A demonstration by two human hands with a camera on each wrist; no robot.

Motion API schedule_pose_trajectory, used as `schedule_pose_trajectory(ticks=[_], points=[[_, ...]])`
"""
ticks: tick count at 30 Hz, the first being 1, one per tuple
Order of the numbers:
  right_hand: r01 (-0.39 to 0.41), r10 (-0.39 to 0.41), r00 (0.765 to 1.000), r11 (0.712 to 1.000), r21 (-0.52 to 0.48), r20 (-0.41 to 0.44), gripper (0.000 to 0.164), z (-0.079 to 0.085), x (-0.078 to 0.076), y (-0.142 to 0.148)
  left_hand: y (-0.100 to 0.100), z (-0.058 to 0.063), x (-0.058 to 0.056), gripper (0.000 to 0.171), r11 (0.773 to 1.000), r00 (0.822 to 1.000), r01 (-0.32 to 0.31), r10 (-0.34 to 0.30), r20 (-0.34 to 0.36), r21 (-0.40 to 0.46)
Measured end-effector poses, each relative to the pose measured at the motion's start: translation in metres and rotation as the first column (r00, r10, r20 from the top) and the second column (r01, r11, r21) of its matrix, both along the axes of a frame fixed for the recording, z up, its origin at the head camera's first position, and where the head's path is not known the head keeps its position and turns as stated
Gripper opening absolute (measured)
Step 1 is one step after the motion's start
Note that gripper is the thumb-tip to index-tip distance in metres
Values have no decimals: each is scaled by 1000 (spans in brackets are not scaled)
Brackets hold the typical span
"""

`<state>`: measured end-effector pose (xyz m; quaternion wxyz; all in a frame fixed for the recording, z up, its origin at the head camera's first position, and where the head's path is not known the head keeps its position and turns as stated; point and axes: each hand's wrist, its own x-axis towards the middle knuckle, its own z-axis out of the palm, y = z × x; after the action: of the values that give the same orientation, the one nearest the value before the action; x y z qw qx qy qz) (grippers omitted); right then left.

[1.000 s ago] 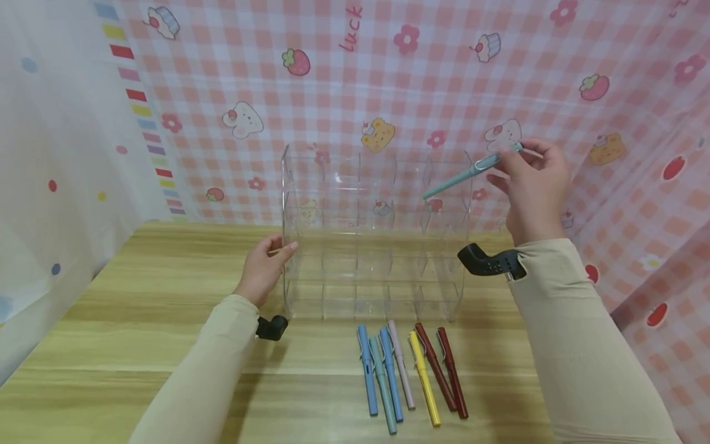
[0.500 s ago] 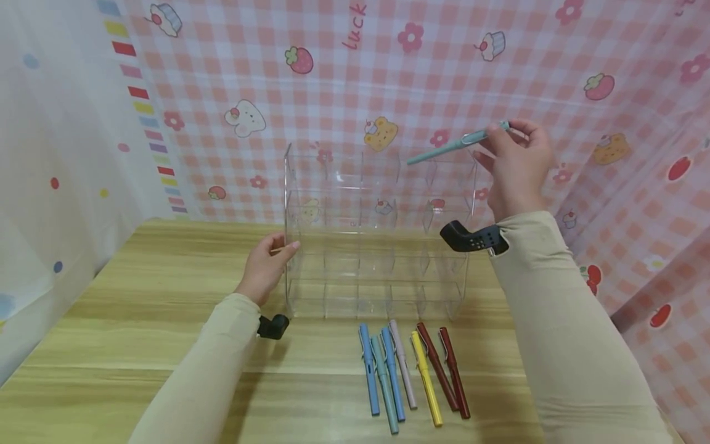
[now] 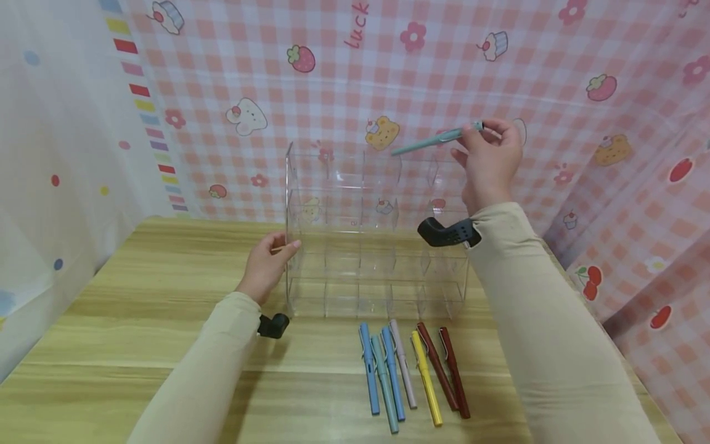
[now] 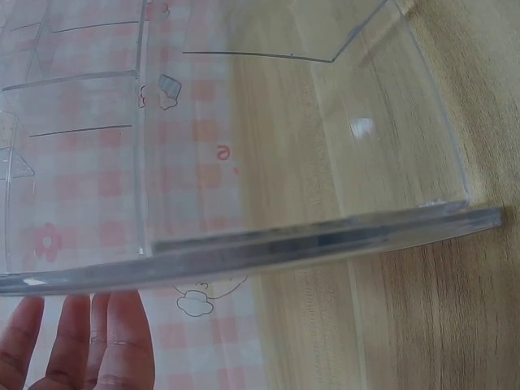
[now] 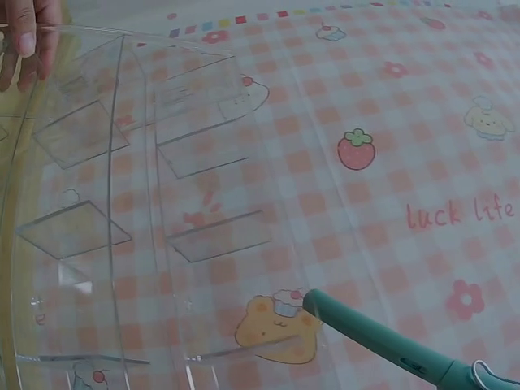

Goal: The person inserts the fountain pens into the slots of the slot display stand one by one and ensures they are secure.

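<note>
Looks like the carry-to-rack step — right hand (image 3: 495, 161) pinches teal pen (image 3: 429, 142) tilted near rack's (image 3: 359, 232) top edge, left hand (image 3: 268, 262) grips rack's left side — and the next move seems to call for lining the tip up with a compartment.

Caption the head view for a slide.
Left hand holding a clear rack, right hand pinching a teal pen; seven more pens lie in front.

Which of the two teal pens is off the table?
The raised teal pen, held in the right grip; the other teal pen lies on the table, between the two blue pens.
</note>
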<state>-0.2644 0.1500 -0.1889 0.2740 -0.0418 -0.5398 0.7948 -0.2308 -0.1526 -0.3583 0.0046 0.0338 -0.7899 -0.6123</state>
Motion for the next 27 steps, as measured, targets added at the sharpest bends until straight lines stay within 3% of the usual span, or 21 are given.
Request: schedule_pose_trajectory(ticks=[12,27], points=[[-38,33,999,990,139,37,23,-13,-8,-19,-1,-1,0,56,1000,1000,8,-8,4,3],[-43,28,997,977,207,72,21,-26,-17,-32,-1,-1,0,56,1000,1000,3,-3,7,1]])
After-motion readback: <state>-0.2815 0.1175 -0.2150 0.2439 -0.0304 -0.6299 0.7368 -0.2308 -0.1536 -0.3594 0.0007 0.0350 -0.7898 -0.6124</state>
